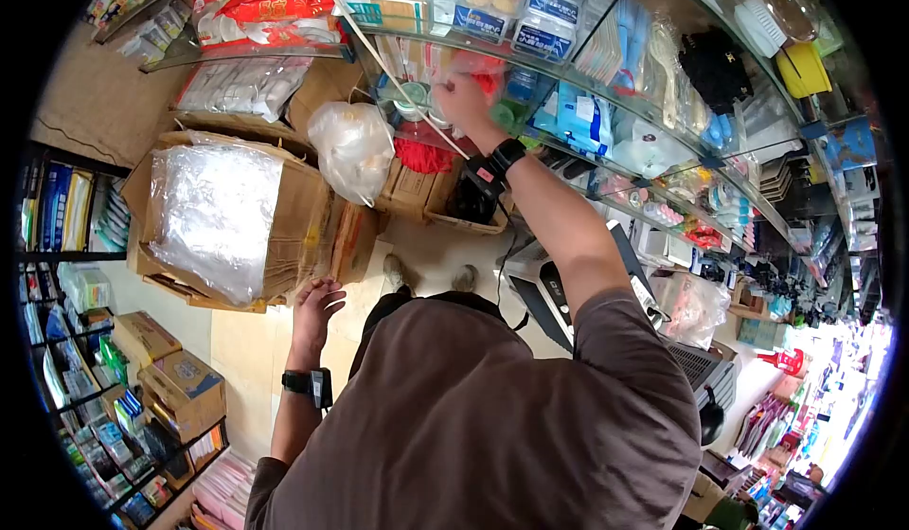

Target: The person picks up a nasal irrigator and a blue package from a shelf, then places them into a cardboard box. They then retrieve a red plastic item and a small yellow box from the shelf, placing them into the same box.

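Note:
My right hand (462, 106) reaches into a lower glass shelf, its fingers curled in. What they hold, if anything, is hidden. Just left of it sit round green-and-white items (413, 101), with red packaging (478, 66) behind the hand. A long pale stick (390, 64) slants down past the wrist. My left hand (318, 305) hangs low beside a cardboard box (301, 236), fingers loosely bent and apart, holding nothing. Clear plastic packaging (216, 217) fills the top of that box.
A tied translucent bag (351, 151) stands between the box and the shelf. Packaged goods crowd the glass shelves (606, 80) ahead and to the right. Another cardboard box (185, 388) and black shelving (71, 255) are at left. A dark machine (544, 293) stands by my right side.

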A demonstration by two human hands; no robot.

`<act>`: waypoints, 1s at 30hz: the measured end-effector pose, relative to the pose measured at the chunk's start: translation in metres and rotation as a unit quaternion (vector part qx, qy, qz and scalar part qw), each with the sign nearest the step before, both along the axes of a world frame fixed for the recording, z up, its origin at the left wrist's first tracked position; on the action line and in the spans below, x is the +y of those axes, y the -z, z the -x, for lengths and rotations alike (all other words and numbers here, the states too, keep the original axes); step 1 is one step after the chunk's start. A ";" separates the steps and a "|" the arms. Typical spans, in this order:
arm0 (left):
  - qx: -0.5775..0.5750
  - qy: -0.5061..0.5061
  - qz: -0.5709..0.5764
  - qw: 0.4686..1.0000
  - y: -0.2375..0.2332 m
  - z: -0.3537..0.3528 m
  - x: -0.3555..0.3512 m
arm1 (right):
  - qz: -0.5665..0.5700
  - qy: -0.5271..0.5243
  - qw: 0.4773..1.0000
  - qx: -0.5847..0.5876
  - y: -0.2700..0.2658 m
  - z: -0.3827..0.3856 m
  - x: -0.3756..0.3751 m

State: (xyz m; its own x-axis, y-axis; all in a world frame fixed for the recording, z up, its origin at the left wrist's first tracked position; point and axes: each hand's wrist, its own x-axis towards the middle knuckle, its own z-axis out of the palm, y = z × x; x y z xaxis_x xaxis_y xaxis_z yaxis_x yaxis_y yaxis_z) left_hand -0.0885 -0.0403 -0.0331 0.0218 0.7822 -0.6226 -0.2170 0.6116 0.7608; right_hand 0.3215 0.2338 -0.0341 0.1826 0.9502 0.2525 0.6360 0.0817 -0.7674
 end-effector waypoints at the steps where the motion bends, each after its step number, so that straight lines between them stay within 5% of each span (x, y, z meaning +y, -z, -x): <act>1: 0.000 0.011 -0.004 1.000 0.000 0.004 0.009 | 0.035 -0.013 0.999 0.020 -0.004 -0.001 0.001; 3: -0.001 0.034 -0.010 0.999 0.001 0.010 0.025 | 0.084 0.005 0.967 0.238 -0.016 0.005 -0.012; 7: -0.031 0.055 -0.009 0.998 0.013 0.028 0.059 | 0.098 -0.018 0.809 0.579 -0.031 0.025 -0.030; 11: -0.043 0.075 -0.003 0.996 0.013 0.034 0.088 | 0.053 0.044 0.811 0.581 0.006 0.020 -0.027; 15: -0.055 0.103 -0.018 0.993 0.008 0.039 0.109 | 0.008 0.255 0.884 0.392 -0.007 0.032 -0.049; 17: -0.071 0.108 -0.026 0.991 0.006 0.044 0.119 | -0.138 0.201 0.962 0.126 0.050 -0.006 -0.046; 18: -0.076 0.113 -0.025 0.990 0.007 0.047 0.123 | -0.086 0.218 0.970 0.058 0.021 0.000 -0.062; 19: -0.082 0.118 -0.024 0.989 0.007 0.049 0.128 | -0.077 0.219 0.973 -0.012 -0.026 0.016 -0.079; 27: -0.106 0.168 -0.045 0.979 0.009 0.058 0.154 | 0.209 0.172 0.927 -0.259 -0.030 -0.026 -0.096; 30: -0.110 0.184 -0.044 0.976 0.011 0.061 0.162 | 0.234 0.120 0.929 -0.260 -0.034 -0.026 -0.096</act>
